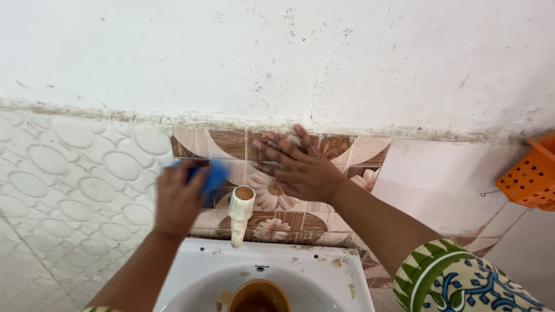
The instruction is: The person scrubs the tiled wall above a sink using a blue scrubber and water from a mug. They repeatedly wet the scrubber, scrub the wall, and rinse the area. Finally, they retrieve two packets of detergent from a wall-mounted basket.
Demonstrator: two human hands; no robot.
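Head view: left hand (176,199) grips blue sponge (213,176) against the floral tiles (272,193), left of the flat, empty right hand (298,167).

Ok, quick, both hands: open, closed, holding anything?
Left hand: closed on a blue scrubber, pressed to the tiled wall.
Right hand: open, empty, fingers spread flat against the floral tiles above the tap.
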